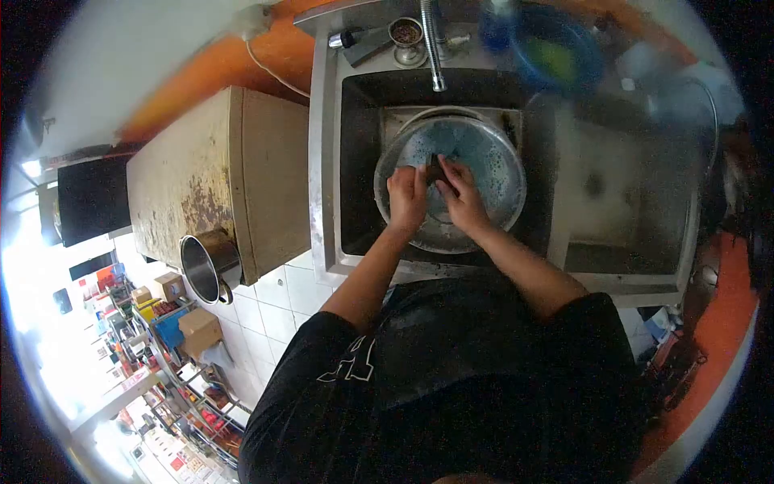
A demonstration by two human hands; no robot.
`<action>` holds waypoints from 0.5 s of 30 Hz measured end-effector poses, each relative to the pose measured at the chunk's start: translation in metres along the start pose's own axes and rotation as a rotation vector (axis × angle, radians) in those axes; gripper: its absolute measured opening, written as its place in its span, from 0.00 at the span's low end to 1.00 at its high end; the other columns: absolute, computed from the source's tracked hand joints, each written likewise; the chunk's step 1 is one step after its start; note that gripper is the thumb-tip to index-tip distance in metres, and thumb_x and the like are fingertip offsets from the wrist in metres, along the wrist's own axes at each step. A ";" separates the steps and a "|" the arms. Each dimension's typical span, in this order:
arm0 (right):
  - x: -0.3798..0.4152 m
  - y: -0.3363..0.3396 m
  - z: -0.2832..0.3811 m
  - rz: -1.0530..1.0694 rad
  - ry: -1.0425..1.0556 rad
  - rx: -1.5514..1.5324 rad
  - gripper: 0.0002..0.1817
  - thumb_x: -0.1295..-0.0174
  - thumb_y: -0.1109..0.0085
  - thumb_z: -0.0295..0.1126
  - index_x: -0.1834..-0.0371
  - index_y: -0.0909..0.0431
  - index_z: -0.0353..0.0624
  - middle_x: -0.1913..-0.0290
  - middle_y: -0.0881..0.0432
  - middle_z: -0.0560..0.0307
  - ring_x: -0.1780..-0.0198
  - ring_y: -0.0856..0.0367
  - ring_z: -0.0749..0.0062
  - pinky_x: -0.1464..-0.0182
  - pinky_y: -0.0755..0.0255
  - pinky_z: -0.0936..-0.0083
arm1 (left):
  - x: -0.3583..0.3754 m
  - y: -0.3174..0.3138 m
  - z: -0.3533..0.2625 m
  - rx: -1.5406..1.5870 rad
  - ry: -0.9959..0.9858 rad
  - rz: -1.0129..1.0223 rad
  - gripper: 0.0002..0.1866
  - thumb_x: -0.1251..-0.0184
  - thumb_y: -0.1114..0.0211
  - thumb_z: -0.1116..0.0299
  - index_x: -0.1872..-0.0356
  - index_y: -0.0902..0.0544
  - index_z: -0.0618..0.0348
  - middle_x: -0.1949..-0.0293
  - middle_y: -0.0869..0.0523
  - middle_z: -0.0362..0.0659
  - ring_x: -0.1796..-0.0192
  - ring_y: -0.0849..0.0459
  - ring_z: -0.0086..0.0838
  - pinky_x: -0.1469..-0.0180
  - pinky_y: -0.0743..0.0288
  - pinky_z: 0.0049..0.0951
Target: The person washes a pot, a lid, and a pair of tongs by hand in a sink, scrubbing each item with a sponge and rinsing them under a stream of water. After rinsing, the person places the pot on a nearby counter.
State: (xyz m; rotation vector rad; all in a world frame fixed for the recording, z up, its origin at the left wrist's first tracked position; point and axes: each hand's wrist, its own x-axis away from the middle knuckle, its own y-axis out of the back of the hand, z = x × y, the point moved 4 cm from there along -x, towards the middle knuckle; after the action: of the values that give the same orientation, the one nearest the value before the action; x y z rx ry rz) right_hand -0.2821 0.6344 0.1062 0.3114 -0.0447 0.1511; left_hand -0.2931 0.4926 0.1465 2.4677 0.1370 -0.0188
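A round metal basin [496,194] holding bluish, sudsy water sits in the left bowl of a steel sink [360,194]. Over the basin, both hands meet around a small dark object [435,171], too small to identify. My left hand [407,196] has its fingers curled at the object's left side. From the right, my right hand [461,194] grips it between thumb and fingers. A flexible metal faucet [433,56] hangs just beyond the basin.
The second sink bowl [621,202] lies to the right. Behind are a blue basin [592,60] with something yellow-green and a metal cup [405,34] of brown bits. Left stands a worn cabinet [181,173] with a metal pot [211,266] near its edge.
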 end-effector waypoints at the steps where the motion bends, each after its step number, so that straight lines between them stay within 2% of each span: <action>1: 0.002 -0.002 0.004 0.025 0.084 -0.004 0.26 0.28 0.53 0.41 0.27 0.40 0.52 0.42 0.32 0.46 0.39 0.31 0.57 0.38 0.36 0.69 | 0.003 0.001 0.000 0.023 -0.103 -0.173 0.17 0.26 0.48 0.63 0.75 0.28 0.64 0.80 0.28 0.45 0.75 0.29 0.32 0.71 0.38 0.40; 2: -0.001 -0.004 -0.004 0.020 0.084 -0.003 0.26 0.28 0.53 0.41 0.27 0.40 0.52 0.42 0.32 0.46 0.39 0.31 0.57 0.38 0.36 0.69 | 0.005 -0.001 0.004 0.024 -0.107 -0.170 0.17 0.26 0.48 0.63 0.75 0.28 0.64 0.80 0.28 0.45 0.75 0.29 0.32 0.71 0.38 0.40; 4: -0.009 -0.010 -0.035 -0.001 -0.095 0.116 0.25 0.28 0.54 0.37 0.28 0.39 0.53 0.41 0.32 0.44 0.39 0.32 0.54 0.36 0.39 0.67 | 0.005 -0.003 0.001 0.267 0.332 0.019 0.22 0.24 0.53 0.54 0.66 0.23 0.65 0.74 0.25 0.50 0.70 0.24 0.37 0.64 0.32 0.38; 5: -0.007 -0.015 -0.040 -0.009 -0.095 0.117 0.25 0.28 0.54 0.37 0.28 0.39 0.53 0.41 0.32 0.44 0.39 0.32 0.54 0.36 0.39 0.67 | 0.004 -0.008 -0.002 0.268 0.326 0.024 0.22 0.24 0.53 0.54 0.66 0.23 0.65 0.74 0.25 0.50 0.70 0.24 0.37 0.64 0.32 0.38; 7: -0.003 -0.026 -0.026 -0.087 -0.031 0.076 0.26 0.30 0.54 0.33 0.28 0.38 0.57 0.41 0.30 0.39 0.41 0.31 0.43 0.36 0.38 0.55 | 0.001 -0.015 -0.002 0.395 0.282 -0.140 0.19 0.22 0.54 0.61 0.74 0.29 0.61 0.78 0.32 0.35 0.73 0.36 0.20 0.71 0.40 0.26; 10: 0.003 -0.021 -0.002 -0.041 0.051 0.015 0.27 0.32 0.54 0.27 0.28 0.38 0.57 0.40 0.31 0.37 0.40 0.31 0.42 0.37 0.37 0.56 | -0.002 -0.012 0.004 0.427 0.292 -0.161 0.18 0.23 0.52 0.60 0.73 0.29 0.60 0.76 0.30 0.34 0.73 0.36 0.19 0.69 0.39 0.26; 11: 0.002 -0.023 -0.014 -0.043 0.045 0.015 0.27 0.32 0.54 0.27 0.28 0.38 0.57 0.40 0.31 0.37 0.40 0.31 0.42 0.37 0.37 0.56 | -0.001 -0.010 0.004 0.427 0.294 -0.155 0.18 0.23 0.52 0.60 0.73 0.29 0.60 0.76 0.30 0.34 0.73 0.36 0.19 0.69 0.39 0.26; 13: -0.011 -0.030 -0.052 0.044 -0.165 0.002 0.26 0.29 0.54 0.31 0.28 0.39 0.55 0.37 0.34 0.39 0.39 0.32 0.47 0.37 0.36 0.61 | -0.004 -0.003 -0.001 0.475 0.462 -0.182 0.18 0.23 0.50 0.58 0.73 0.28 0.59 0.75 0.29 0.33 0.72 0.35 0.19 0.68 0.38 0.26; 14: -0.009 -0.036 -0.055 0.041 -0.163 0.001 0.26 0.29 0.54 0.31 0.28 0.39 0.55 0.37 0.34 0.39 0.39 0.32 0.47 0.37 0.36 0.61 | -0.006 -0.001 0.000 0.585 0.497 -0.263 0.17 0.23 0.51 0.59 0.70 0.27 0.60 0.72 0.25 0.35 0.69 0.30 0.20 0.64 0.34 0.26; 15: -0.010 -0.045 -0.039 0.018 -0.033 0.070 0.26 0.29 0.53 0.30 0.28 0.39 0.56 0.38 0.34 0.39 0.40 0.31 0.46 0.38 0.36 0.60 | -0.010 0.001 0.004 0.583 0.492 -0.262 0.17 0.23 0.51 0.59 0.70 0.27 0.60 0.72 0.25 0.35 0.69 0.30 0.20 0.64 0.34 0.26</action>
State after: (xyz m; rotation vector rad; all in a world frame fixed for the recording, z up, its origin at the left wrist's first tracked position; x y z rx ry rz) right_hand -0.2840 0.6025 0.0545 0.3834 -0.0749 0.1661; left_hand -0.3030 0.4885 0.1442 2.9622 0.7586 0.5027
